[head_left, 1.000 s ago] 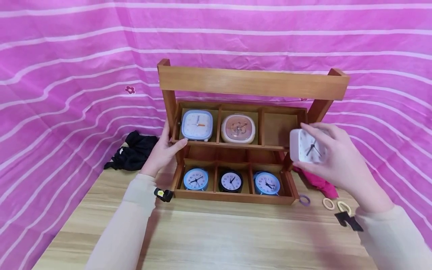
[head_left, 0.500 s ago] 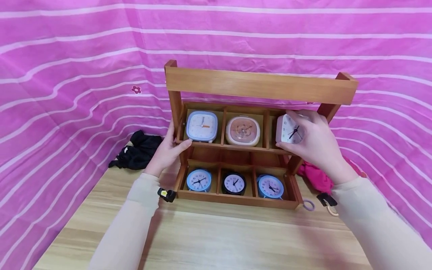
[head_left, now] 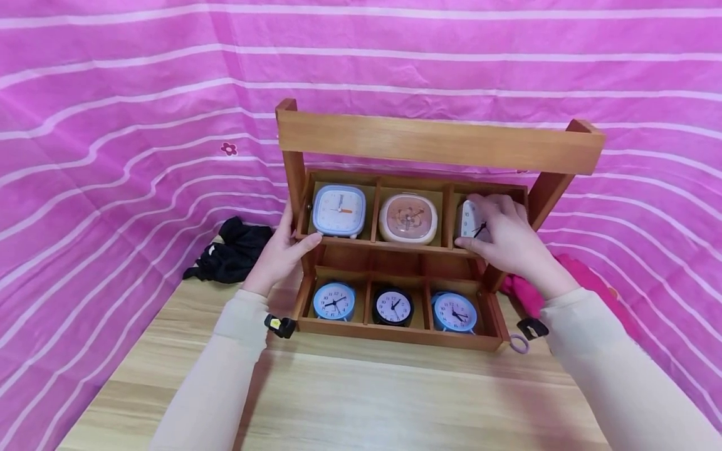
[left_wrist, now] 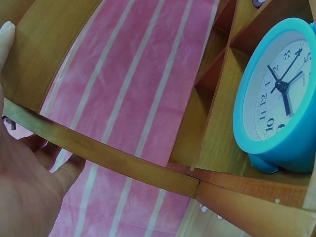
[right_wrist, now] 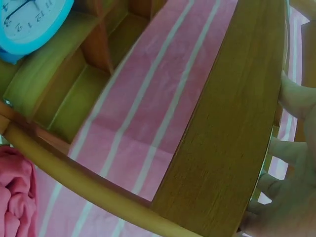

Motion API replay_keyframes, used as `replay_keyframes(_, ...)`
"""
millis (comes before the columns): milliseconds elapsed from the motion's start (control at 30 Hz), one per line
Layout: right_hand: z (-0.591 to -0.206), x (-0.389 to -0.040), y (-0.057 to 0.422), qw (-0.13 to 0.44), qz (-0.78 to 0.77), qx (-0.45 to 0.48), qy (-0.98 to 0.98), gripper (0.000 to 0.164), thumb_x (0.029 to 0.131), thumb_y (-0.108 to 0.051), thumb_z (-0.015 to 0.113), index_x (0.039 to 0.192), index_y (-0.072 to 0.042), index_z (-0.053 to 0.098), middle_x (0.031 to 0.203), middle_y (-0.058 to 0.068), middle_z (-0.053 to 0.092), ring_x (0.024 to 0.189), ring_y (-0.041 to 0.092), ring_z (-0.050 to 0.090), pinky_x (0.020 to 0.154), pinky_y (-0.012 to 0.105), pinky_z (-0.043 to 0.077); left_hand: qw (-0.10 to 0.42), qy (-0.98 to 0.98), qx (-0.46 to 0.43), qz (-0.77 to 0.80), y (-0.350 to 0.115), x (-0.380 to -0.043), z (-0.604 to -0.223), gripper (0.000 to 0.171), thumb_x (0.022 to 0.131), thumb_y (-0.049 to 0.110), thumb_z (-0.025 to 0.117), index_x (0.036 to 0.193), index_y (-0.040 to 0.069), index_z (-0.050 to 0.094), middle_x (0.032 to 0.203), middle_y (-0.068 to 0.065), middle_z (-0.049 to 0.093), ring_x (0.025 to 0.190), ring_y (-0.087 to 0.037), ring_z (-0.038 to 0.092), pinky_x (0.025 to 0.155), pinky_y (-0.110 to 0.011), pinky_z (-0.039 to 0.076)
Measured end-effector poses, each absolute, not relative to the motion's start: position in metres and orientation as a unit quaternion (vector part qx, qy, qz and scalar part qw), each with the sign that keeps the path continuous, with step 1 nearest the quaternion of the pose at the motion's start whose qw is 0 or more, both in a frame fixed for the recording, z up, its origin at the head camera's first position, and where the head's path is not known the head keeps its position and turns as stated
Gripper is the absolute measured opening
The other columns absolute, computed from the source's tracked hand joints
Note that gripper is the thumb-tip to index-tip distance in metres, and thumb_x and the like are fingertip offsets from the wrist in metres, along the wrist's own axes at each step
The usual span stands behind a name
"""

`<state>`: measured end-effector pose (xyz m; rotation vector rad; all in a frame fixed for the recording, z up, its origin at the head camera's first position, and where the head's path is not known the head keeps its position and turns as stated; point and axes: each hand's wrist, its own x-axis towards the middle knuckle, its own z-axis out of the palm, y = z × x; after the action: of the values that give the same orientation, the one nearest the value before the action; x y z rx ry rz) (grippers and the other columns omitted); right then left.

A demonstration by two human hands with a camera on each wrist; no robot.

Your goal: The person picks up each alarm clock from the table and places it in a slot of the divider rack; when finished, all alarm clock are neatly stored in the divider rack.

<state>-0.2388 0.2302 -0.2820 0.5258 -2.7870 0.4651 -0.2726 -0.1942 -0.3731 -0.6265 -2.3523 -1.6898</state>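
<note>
In the head view a two-tier wooden shelf (head_left: 437,143) stands on the table. At its left side my left hand (head_left: 276,258) grips the upper tray, thumb on the front edge; in the left wrist view the fingers curl behind the side post. My right hand (head_left: 510,241) pinches a white square alarm clock (head_left: 469,220) inside the upper right compartment, covering much of its dial. A blue-rimmed clock (head_left: 338,211) and a round-cornered clock with a pinkish dial (head_left: 408,218) occupy the other upper compartments. Below sit a blue clock (head_left: 334,302), a black clock (head_left: 392,307) and another blue clock (head_left: 454,312).
Black cloth (head_left: 231,250) lies on the table left of the shelf. To the right is bright pink cloth (head_left: 524,294), partly behind my right arm, and a purple ring (head_left: 519,344) near the shelf's corner. A pink striped curtain (head_left: 141,125) hangs behind.
My right hand has carried the white alarm clock leftward from beside the shelf into the upper right compartment. My left hand keeps its grip on the shelf's left side.
</note>
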Motion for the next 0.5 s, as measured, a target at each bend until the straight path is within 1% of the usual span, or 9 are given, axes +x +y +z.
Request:
replay_keyframes(133, -0.284, -0.239, 0.231, 0.115, 0.145, 0.189, -0.964, 0.083, 0.096, -0.032, 0.076, 0.159, 0.001, 0.033, 0.150, 0.035, 0.034, 0.144, 0.051, 0.024, 0.121, 0.071, 0.012, 0.089, -0.787, -0.217, -0.571, -0.194, -0.275, -0.373, 0.095, 0.101, 0.035, 0.070, 0.163, 0.054, 0.000, 0.173, 0.008, 0.014, 0.156, -0.027, 0.025, 0.123, -0.061, 0.027)
replay_keyframes(267, -0.290, -0.237, 0.232, 0.124, 0.142, 0.203, -0.961, 0.082, 0.100, -0.036, 0.069, 0.162, -0.002, 0.029, 0.159, 0.036, 0.025, 0.151, 0.054, 0.015, 0.123, 0.070, 0.006, 0.082, -0.783, -0.217, -0.577, -0.194, -0.276, -0.375, 0.097, 0.101, 0.032, 0.070, 0.164, 0.052, -0.002, 0.174, 0.010, 0.010, 0.157, -0.026, 0.021, 0.123, -0.061, 0.026)
replay_keyframes(367, -0.295, -0.228, 0.234, 0.153, 0.144, 0.217, -0.953, 0.084, 0.098, -0.037, 0.071, 0.164, -0.005, 0.029, 0.165, 0.034, 0.018, 0.154, 0.054, 0.008, 0.124, 0.069, 0.006, 0.081, -0.788, -0.209, -0.574, -0.193, -0.275, -0.375, 0.099, 0.101, 0.031, 0.070, 0.164, 0.051, -0.004, 0.174, 0.009, 0.009, 0.158, -0.027, 0.020, 0.122, -0.062, 0.026)
replay_keyframes(433, -0.296, -0.220, 0.235, 0.179, 0.140, 0.227, -0.947, 0.086, 0.095, -0.037, 0.074, 0.163, -0.007, 0.031, 0.167, 0.032, 0.017, 0.154, 0.053, 0.008, 0.123, 0.070, 0.008, 0.088, -0.796, -0.203, -0.564, -0.191, -0.273, -0.372, 0.099, 0.101, 0.033, 0.069, 0.164, 0.049, -0.006, 0.175, 0.008, 0.007, 0.158, -0.028, 0.019, 0.122, -0.063, 0.026)
replay_keyframes(500, -0.295, -0.209, 0.235, 0.201, 0.133, 0.233, -0.942, 0.088, 0.092, -0.036, 0.077, 0.163, -0.009, 0.033, 0.167, 0.030, 0.018, 0.154, 0.053, 0.011, 0.124, 0.069, 0.009, 0.105, -0.813, -0.185, -0.543, -0.189, -0.267, -0.367, 0.102, 0.101, 0.037, 0.070, 0.165, 0.046, -0.009, 0.175, 0.005, 0.004, 0.159, -0.030, 0.017, 0.123, -0.062, 0.025)
